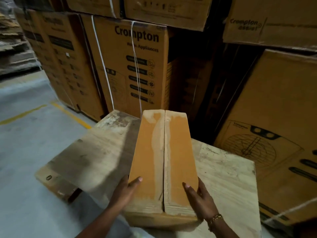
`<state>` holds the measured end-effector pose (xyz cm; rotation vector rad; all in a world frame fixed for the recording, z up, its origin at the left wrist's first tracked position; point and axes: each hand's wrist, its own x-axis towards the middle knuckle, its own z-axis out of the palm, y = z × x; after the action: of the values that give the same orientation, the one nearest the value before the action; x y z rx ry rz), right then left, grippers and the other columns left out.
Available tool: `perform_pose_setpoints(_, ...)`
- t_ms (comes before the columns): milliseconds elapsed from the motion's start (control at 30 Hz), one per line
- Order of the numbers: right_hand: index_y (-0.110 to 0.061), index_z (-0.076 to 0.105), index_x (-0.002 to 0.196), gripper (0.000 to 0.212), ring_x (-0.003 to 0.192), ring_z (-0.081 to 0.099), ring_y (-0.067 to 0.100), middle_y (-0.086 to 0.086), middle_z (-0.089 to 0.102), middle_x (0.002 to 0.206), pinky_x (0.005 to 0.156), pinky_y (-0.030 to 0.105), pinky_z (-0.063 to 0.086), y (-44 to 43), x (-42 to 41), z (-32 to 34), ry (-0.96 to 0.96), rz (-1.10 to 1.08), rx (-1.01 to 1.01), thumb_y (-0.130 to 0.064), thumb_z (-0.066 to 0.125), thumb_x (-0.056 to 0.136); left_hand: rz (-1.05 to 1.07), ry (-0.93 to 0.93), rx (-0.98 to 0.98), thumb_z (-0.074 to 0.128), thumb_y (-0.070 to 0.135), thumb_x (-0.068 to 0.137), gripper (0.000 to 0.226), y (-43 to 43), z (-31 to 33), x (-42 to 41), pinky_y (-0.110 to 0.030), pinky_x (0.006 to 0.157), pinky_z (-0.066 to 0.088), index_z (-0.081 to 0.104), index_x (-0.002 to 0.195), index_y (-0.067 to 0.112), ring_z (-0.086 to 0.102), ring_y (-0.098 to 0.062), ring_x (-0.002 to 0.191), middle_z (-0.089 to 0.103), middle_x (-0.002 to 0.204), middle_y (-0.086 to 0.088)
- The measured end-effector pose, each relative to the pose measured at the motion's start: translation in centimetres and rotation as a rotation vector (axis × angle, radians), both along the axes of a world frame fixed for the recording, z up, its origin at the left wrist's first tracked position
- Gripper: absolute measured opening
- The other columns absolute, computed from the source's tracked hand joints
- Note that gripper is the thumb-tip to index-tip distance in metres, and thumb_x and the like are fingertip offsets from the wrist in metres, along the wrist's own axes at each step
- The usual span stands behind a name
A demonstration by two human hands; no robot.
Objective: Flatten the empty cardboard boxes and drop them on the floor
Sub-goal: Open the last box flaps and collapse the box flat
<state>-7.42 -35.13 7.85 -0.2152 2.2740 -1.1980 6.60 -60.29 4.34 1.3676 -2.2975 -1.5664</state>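
Observation:
A long narrow cardboard box (pixel 163 152) stands in front of me, its two top flaps shut along a centre seam with torn tape marks. My left hand (pixel 126 191) grips its near left side, thumb lying over the top face. My right hand (pixel 199 198), with a bracelet at the wrist, grips the near right side the same way. The box sits above a large worn wooden platform (pixel 96 152); whether it touches the wood I cannot tell.
Tall stacks of strapped printed cartons (pixel 130 66) rise behind and to the right (pixel 277 117). Grey concrete floor (pixel 25 134) with yellow lines lies to the left. Flattened cardboard sheets (pixel 13 40) are piled at the far left.

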Motion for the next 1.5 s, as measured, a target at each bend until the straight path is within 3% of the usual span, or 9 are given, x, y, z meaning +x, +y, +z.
perform_pose_setpoints(167, -0.037, 0.009, 0.155, 0.106, 0.145, 0.025, 0.019, -0.009, 0.012, 0.164, 0.115, 0.049, 0.031, -3.6, 0.9, 1.2, 0.435, 0.154, 0.377, -0.096, 0.014, 0.067, -0.097, -0.073, -0.202, 0.046, 0.072, 0.086, 0.083, -0.3, -1.2, -0.4, -0.036, 0.1, 0.041, 0.039, 0.145, 0.014, 0.049, -0.03, 0.131, 0.046, 0.149, -0.008)
perform_pose_setpoints(300, -0.033, -0.009, 0.156, 0.103, 0.151, 0.0, 0.019, -0.011, -0.011, 0.163, 0.121, 0.048, 0.013, -7.4, 2.3, 2.6, 0.525, 0.435, 0.571, -0.079, 0.041, 0.078, -0.132, -0.124, -0.263, 0.042, 0.073, 0.087, 0.074, -0.7, -1.4, -0.6, -0.039, 0.093, 0.044, 0.043, 0.136, 0.018, 0.054, -0.034, 0.123, 0.05, 0.141, -0.008)
perform_pose_setpoints(467, -0.036, 0.013, 0.154, 0.089, 0.132, 0.045, 0.017, -0.014, 0.021, 0.159, 0.102, 0.036, 0.048, -6.8, 1.3, 7.0, 0.61, 0.441, 0.52, -0.039, 0.061, 0.079, -0.12, -0.049, -0.215, 0.044, 0.078, 0.082, 0.074, -1.2, -1.9, -0.1, -0.04, 0.089, 0.046, 0.042, 0.135, 0.026, 0.056, -0.032, 0.118, 0.053, 0.137, -0.005)
perform_pose_setpoints(567, -0.04, 0.02, 0.152, 0.081, 0.114, 0.056, 0.012, -0.013, 0.033, 0.153, 0.085, 0.028, 0.056, -2.6, -1.2, 10.2, 0.701, 0.309, 0.598, -0.017, 0.062, 0.087, -0.157, 0.004, -0.485, 0.04, 0.074, 0.084, 0.08, -0.7, -1.6, -0.1, -0.042, 0.094, 0.044, 0.039, 0.144, 0.022, 0.049, -0.03, 0.127, 0.045, 0.144, -0.006)
perform_pose_setpoints(767, -0.03, 0.021, 0.154, 0.064, 0.152, -0.001, 0.027, -0.004, -0.003, 0.166, 0.12, 0.052, 0.013, 4.3, -2.8, 6.9, 0.642, 0.289, 0.968, -0.046, 0.044, 0.096, -0.477, 0.031, -0.81, 0.034, 0.08, 0.079, 0.085, 3.1, 2.0, -2.5, -0.048, 0.114, 0.019, 0.038, 0.146, 0.028, 0.016, -0.022, 0.147, 0.025, 0.158, 0.002)
perform_pose_setpoints(933, -0.025, 0.005, 0.158, 0.086, 0.15, 0.017, 0.024, -0.005, 0.004, 0.165, 0.118, 0.053, 0.02, 3.4, 0.5, -0.2, 0.352, 0.254, 0.744, -0.074, 0.021, 0.09, -0.644, -0.139, -0.73, 0.056, 0.067, 0.076, 0.091, 5.6, 3.9, -4.5, -0.052, 0.115, 0.019, 0.02, 0.151, 0.03, 0.008, -0.026, 0.149, 0.003, 0.162, 0.002)
perform_pose_setpoints(1233, -0.024, 0.009, 0.158, 0.087, 0.129, 0.051, 0.028, 0.004, 0.033, 0.158, 0.102, 0.038, 0.046, 3.0, 1.2, -2.8, 0.194, 0.204, 0.459, -0.074, 0.03, 0.09, -0.171, 0.144, -0.476, 0.068, 0.018, 0.088, 0.044, -5.5, 11.1, 4.1, -0.036, 0.074, 0.053, 0.053, 0.126, 0.033, 0.065, -0.017, 0.086, 0.066, 0.115, 0.01)
perform_pose_setpoints(1400, -0.029, 0.011, 0.157, 0.121, 0.119, 0.058, 0.024, 0.0, 0.045, 0.15, 0.095, 0.038, 0.051, 2.9, 0.7, -3.8, 0.172, 0.157, 0.397, -0.1, 0.011, 0.059, -0.305, -0.498, -0.723, 0.057, 0.036, 0.09, 0.066, -10.3, 5.9, 6.5, -0.041, 0.106, 0.039, 0.03, 0.15, 0.026, 0.035, -0.027, 0.14, 0.032, 0.157, -0.003)
perform_pose_setpoints(1500, -0.028, 0.001, 0.158, 0.088, 0.122, 0.056, 0.026, 0.002, 0.029, 0.159, 0.098, 0.037, 0.05, 2.6, 0.9, -2.5, 0.237, 0.227, 0.431, -0.07, 0.038, 0.091, -0.362, -0.308, -0.556, 0.048, 0.046, 0.098, 0.061, -7.5, 2.2, 4.9, -0.039, 0.113, 0.031, 0.03, 0.153, 0.028, 0.023, -0.021, 0.147, 0.022, 0.162, 0.002)
